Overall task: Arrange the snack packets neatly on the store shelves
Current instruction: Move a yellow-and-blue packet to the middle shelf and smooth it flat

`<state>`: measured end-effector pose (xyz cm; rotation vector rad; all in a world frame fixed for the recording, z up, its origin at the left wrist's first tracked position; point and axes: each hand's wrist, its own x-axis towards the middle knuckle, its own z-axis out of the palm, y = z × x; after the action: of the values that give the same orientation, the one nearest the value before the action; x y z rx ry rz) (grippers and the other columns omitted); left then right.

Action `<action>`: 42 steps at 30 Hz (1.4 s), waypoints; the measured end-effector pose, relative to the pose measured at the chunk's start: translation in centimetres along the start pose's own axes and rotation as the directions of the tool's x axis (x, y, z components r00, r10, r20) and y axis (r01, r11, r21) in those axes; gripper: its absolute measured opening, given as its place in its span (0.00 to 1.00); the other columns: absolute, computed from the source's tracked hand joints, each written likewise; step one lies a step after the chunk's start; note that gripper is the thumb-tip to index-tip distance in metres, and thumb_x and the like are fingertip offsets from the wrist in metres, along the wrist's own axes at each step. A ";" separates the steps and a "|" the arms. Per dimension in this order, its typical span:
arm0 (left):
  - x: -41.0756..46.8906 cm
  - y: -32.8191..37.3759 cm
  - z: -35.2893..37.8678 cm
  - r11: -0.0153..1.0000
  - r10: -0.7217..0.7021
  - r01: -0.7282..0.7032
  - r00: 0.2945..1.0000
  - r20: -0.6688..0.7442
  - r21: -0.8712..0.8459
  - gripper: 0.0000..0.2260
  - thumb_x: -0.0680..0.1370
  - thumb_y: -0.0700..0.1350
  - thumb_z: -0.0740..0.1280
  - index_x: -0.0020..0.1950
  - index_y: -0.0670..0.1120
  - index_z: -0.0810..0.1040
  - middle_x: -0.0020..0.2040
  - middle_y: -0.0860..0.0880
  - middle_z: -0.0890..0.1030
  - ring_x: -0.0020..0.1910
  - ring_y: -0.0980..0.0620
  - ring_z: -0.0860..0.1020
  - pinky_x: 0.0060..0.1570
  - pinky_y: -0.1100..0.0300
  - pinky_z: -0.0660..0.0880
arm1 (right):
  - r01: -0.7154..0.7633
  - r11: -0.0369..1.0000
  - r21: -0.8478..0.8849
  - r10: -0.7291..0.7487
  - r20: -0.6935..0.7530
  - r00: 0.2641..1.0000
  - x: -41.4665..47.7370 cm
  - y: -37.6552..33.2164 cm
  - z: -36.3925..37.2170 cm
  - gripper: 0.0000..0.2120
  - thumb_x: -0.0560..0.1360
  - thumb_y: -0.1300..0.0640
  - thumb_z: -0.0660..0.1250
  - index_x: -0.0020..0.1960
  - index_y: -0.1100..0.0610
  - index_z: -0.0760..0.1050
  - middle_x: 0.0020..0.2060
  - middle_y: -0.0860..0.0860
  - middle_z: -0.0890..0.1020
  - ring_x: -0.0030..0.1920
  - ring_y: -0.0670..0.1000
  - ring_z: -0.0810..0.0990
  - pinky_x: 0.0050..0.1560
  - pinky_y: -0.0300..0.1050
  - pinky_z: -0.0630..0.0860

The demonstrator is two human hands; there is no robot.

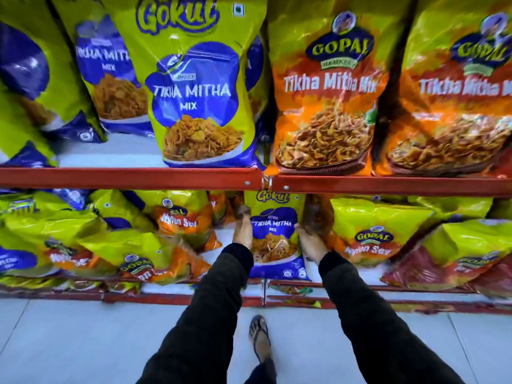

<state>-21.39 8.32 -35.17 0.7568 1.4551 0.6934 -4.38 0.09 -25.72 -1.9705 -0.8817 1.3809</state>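
A green and blue Gokul Tikha Mitha Mix packet (275,234) stands upright on the lower shelf (315,268), in the middle of the view. My left hand (243,227) grips its left edge and my right hand (310,239) grips its right edge. Both arms in black sleeves reach down to it. On each side of it, Gopal Nylon Sev packets (372,234) lean or lie slumped, some on the left (177,217) tipped over onto each other.
The upper shelf with a red front edge (130,177) carries big upright Gokul packets (191,87) on the left and orange Gopal Tikha Mitha Mix packets (324,95) on the right. Below lies the pale tiled floor (83,336), with my sandalled foot (259,338) close to the shelf base.
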 end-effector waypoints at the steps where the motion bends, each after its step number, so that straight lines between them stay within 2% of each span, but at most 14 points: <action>1: 0.6 -0.6 0.4 1.000 -0.028 0.028 0.999 0.041 0.000 0.53 0.57 0.86 0.54 0.74 0.56 0.69 0.75 0.55 0.71 0.73 0.54 0.69 0.78 0.47 0.61 | -0.039 0.999 0.021 0.039 -0.004 0.999 0.0 -0.2 0.5 0.27 0.82 0.44 0.56 0.73 0.61 0.66 0.70 0.51 0.70 0.70 0.56 0.71 0.68 0.48 0.69; 4: -1.1 0.9 0.7 1.000 -0.026 0.024 0.994 0.106 0.019 0.43 0.65 0.79 0.59 0.73 0.56 0.71 0.73 0.57 0.72 0.74 0.54 0.69 0.78 0.52 0.60 | -0.095 0.994 0.050 0.097 -0.037 0.995 0.0 -0.2 1.1 0.24 0.83 0.51 0.56 0.75 0.62 0.63 0.64 0.53 0.72 0.63 0.53 0.72 0.50 0.42 0.71; 8: -3.7 2.1 0.5 0.999 -0.007 0.004 0.997 0.072 0.047 0.41 0.63 0.81 0.56 0.70 0.60 0.73 0.73 0.55 0.74 0.73 0.52 0.71 0.77 0.48 0.62 | -0.118 0.988 0.096 0.126 -0.081 0.989 -0.7 0.0 1.0 0.24 0.84 0.52 0.55 0.76 0.62 0.61 0.75 0.60 0.67 0.74 0.59 0.67 0.67 0.45 0.65; 14: -12.6 4.7 -0.8 0.996 0.080 -0.082 0.995 0.062 0.037 0.38 0.67 0.75 0.55 0.72 0.58 0.71 0.74 0.53 0.73 0.74 0.50 0.70 0.78 0.46 0.61 | -0.006 0.998 0.059 0.012 -0.108 0.994 -5.2 0.4 1.0 0.28 0.82 0.47 0.57 0.77 0.61 0.61 0.75 0.56 0.68 0.76 0.58 0.66 0.74 0.49 0.62; 20: -20.4 4.1 -3.6 0.974 0.226 -0.227 0.974 0.026 0.022 0.29 0.76 0.66 0.58 0.73 0.54 0.71 0.69 0.56 0.73 0.72 0.52 0.70 0.79 0.48 0.61 | 0.102 0.986 0.128 -0.092 -0.081 0.992 -11.8 1.4 1.7 0.24 0.83 0.51 0.58 0.75 0.61 0.61 0.76 0.57 0.66 0.75 0.58 0.66 0.64 0.44 0.62; 24: -25.7 4.5 -6.2 0.939 0.342 -0.343 0.938 -0.053 -0.032 0.24 0.81 0.59 0.58 0.74 0.48 0.71 0.75 0.50 0.72 0.76 0.50 0.68 0.79 0.51 0.60 | 0.242 0.968 0.063 -0.236 -0.090 0.968 -17.4 -0.1 2.9 0.22 0.83 0.52 0.57 0.74 0.60 0.63 0.67 0.55 0.73 0.70 0.57 0.71 0.64 0.47 0.66; 26: -28.0 5.4 -7.9 0.910 0.405 -0.411 0.908 -0.105 -0.049 0.22 0.83 0.52 0.59 0.75 0.44 0.70 0.76 0.47 0.70 0.76 0.50 0.67 0.73 0.62 0.61 | 0.325 0.944 0.057 -0.321 -0.074 0.944 -19.5 -1.5 3.8 0.19 0.83 0.51 0.57 0.70 0.58 0.66 0.59 0.49 0.74 0.65 0.54 0.74 0.62 0.46 0.67; 28: -29.7 6.8 -9.4 0.883 0.448 -0.462 0.882 -0.147 -0.082 0.20 0.83 0.47 0.60 0.75 0.42 0.69 0.76 0.47 0.70 0.74 0.52 0.68 0.60 0.72 0.63 | 0.397 0.917 0.044 -0.393 -0.077 0.916 -20.7 -3.5 4.4 0.17 0.82 0.50 0.58 0.67 0.57 0.69 0.57 0.49 0.75 0.63 0.56 0.76 0.65 0.50 0.69; 31: -32.1 10.3 -12.2 0.812 0.540 -0.569 0.817 -0.204 -0.131 0.18 0.83 0.44 0.60 0.73 0.43 0.70 0.72 0.50 0.73 0.67 0.59 0.71 0.55 0.75 0.64 | 0.494 0.869 0.039 -0.492 -0.059 0.869 -23.1 -7.8 5.8 0.18 0.81 0.48 0.58 0.69 0.53 0.68 0.61 0.47 0.76 0.66 0.52 0.74 0.68 0.49 0.68; 33: -32.9 12.7 -13.8 0.766 0.593 -0.626 0.776 -0.214 -0.147 0.14 0.83 0.43 0.60 0.69 0.48 0.71 0.63 0.57 0.77 0.57 0.66 0.75 0.50 0.80 0.68 | 0.548 0.836 0.027 -0.546 -0.058 0.836 -24.2 -10.6 6.5 0.18 0.77 0.43 0.59 0.63 0.51 0.71 0.62 0.47 0.80 0.64 0.53 0.77 0.70 0.57 0.70; 35: -33.4 15.5 -15.7 0.712 0.644 -0.687 0.722 -0.253 -0.145 0.16 0.84 0.43 0.60 0.71 0.45 0.71 0.60 0.57 0.75 0.54 0.67 0.74 0.45 0.82 0.69 | 0.621 0.783 0.031 -0.619 -0.064 0.783 -24.7 -14.0 7.7 0.20 0.72 0.39 0.60 0.59 0.48 0.73 0.58 0.46 0.83 0.61 0.54 0.80 0.67 0.61 0.73; 37: -33.6 18.5 -18.0 0.666 0.684 -0.733 0.674 -0.278 -0.137 0.19 0.83 0.43 0.60 0.74 0.41 0.68 0.65 0.52 0.74 0.60 0.61 0.73 0.50 0.79 0.71 | 0.686 0.726 0.039 -0.682 -0.084 0.727 -25.3 -17.7 9.0 0.20 0.73 0.40 0.61 0.62 0.46 0.73 0.61 0.45 0.82 0.63 0.52 0.79 0.69 0.58 0.72; 40: -33.0 22.3 -21.2 0.624 0.712 -0.768 0.636 -0.298 -0.147 0.20 0.83 0.45 0.61 0.75 0.44 0.68 0.70 0.57 0.73 0.63 0.62 0.72 0.59 0.75 0.72 | 0.758 0.651 0.037 -0.751 -0.116 0.650 -25.5 -22.5 11.1 0.22 0.79 0.47 0.61 0.70 0.55 0.69 0.67 0.49 0.78 0.68 0.52 0.75 0.72 0.55 0.69; 42: -31.8 24.7 -23.4 0.603 0.728 -0.782 0.619 -0.293 -0.154 0.22 0.83 0.49 0.62 0.76 0.47 0.67 0.75 0.53 0.70 0.71 0.58 0.70 0.72 0.63 0.70 | 0.780 0.625 0.038 -0.768 -0.149 0.622 -24.7 -25.4 13.1 0.30 0.75 0.39 0.61 0.72 0.53 0.67 0.70 0.50 0.76 0.71 0.54 0.73 0.73 0.58 0.68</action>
<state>-44.16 -1.62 4.29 1.1278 1.1256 1.6484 -27.83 -2.39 3.84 -1.2798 -1.3614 0.7488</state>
